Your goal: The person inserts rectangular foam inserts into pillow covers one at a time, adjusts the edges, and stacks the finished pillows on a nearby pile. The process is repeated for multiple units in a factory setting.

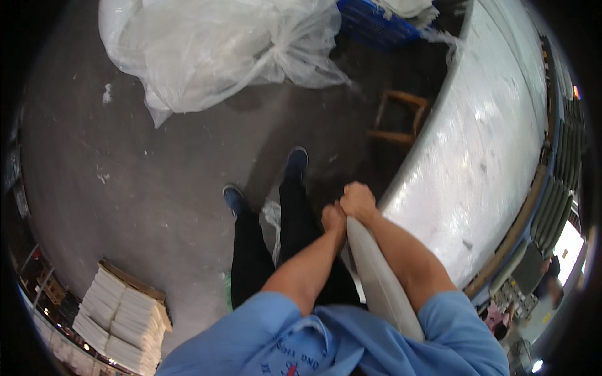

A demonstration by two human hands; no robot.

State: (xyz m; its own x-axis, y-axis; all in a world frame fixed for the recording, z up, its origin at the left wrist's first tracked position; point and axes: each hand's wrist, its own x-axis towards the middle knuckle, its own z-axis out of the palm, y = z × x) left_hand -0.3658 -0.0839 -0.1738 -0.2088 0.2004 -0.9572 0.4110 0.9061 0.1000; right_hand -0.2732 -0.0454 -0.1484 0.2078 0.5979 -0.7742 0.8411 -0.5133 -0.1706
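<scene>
My left hand (333,219) and my right hand (358,201) are closed side by side on the top end of a long pale roll (379,282) that runs down between my forearms toward my blue shirt. Both hands sit just left of the edge of a large table covered in shiny plastic sheet (489,144). Below the hands are my dark trousers and blue shoes (296,163) on the grey floor.
A big bundle of clear plastic bags (213,50) lies on the floor at the top. A wooden stool (398,119) stands under the table edge. A blue crate (370,25) is at the top. Stacked white folded material (119,319) sits at the lower left.
</scene>
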